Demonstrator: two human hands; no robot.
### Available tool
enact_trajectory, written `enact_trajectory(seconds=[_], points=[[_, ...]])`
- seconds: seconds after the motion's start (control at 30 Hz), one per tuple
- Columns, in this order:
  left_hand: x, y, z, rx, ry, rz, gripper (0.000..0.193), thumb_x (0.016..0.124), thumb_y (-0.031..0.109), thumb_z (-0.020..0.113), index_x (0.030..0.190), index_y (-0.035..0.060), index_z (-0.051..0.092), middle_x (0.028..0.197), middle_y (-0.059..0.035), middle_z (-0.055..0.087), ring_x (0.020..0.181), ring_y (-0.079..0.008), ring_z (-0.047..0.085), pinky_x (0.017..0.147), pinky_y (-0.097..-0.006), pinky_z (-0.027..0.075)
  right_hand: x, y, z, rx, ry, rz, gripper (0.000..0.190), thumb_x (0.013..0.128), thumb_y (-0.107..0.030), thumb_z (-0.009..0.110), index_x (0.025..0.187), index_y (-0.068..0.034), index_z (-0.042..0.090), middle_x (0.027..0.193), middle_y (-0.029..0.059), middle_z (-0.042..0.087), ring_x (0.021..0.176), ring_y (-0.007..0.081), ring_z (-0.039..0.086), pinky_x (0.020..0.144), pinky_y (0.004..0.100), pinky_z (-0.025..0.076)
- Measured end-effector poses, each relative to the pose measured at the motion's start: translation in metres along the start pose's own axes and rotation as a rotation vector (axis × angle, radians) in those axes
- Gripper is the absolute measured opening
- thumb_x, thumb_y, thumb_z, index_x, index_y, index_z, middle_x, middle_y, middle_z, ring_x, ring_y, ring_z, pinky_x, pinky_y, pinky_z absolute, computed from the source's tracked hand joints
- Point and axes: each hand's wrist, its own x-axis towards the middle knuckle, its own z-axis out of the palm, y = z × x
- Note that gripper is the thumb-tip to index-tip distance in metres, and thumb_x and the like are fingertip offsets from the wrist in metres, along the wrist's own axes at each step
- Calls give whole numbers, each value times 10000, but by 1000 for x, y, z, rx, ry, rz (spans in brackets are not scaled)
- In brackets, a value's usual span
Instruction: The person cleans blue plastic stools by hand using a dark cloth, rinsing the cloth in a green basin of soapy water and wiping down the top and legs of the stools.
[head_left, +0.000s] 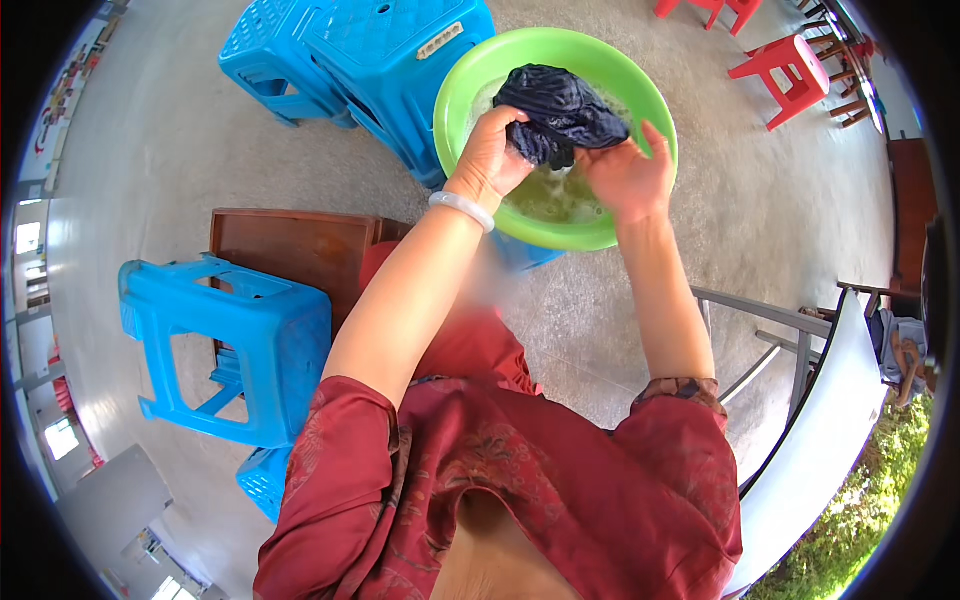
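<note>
A bunched dark navy cloth (559, 109), wet-looking, is held up over a light green plastic basin (461, 90). My left hand (495, 154) grips its left side with the thumb on top, and a pale bangle circles that wrist. Under the cloth's right end, my right hand (630, 176) is turned palm up and bears it, with the fingers partly hidden and the thumb standing free. Below both hands, cloudy water (555, 199) with suds and bubbles lies in the basin.
Blue plastic stools (397, 45) stand against the basin's left side. Nearer on the left, another blue stool (300, 360) lies tipped beside a brown wooden piece (292, 244). A metal frame (757, 307) and a white-topped table (832, 420) are at right. Farther off is a red stool (787, 71).
</note>
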Motion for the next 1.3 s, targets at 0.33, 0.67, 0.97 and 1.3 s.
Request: enact_trajectory(seconds=[0.33,0.67,0.97,1.3], points=[[-3,3,16,-54,-141,-24,408,916,265,594,1249,33,546,1194,-118,627,1100,-268,613,1011,-421,473,20,35,-4,70,-78,132,644,991,-552,323,1394,-71,466,1413,146,494,1308,354,450,1144,514,290],[33,-15,-21,1315,125,327,987,822,705,532,1473,-6,319,1392,-287,433,1335,-386,378,1118,-433,288,4,3,6,-720,-226,277,608,842,-140,731,1369,-100,430,1259,92,572,1152,254,560,811,418,539],[26,-5,4,1499,-264,550,677,897,530,594,1451,186,417,1419,-269,378,1355,-424,343,1088,-473,363,21,-12,22,-1299,-158,431,593,734,-19,745,1247,-118,464,1042,19,598,908,130,592,572,273,449],[11,7,29,2060,-1,384,810,859,730,455,1306,60,540,873,-249,681,842,-391,679,731,-453,545,41,-7,3,-1778,-296,139,447,714,-37,800,1121,-46,616,1082,40,663,1000,189,618,886,353,502]])
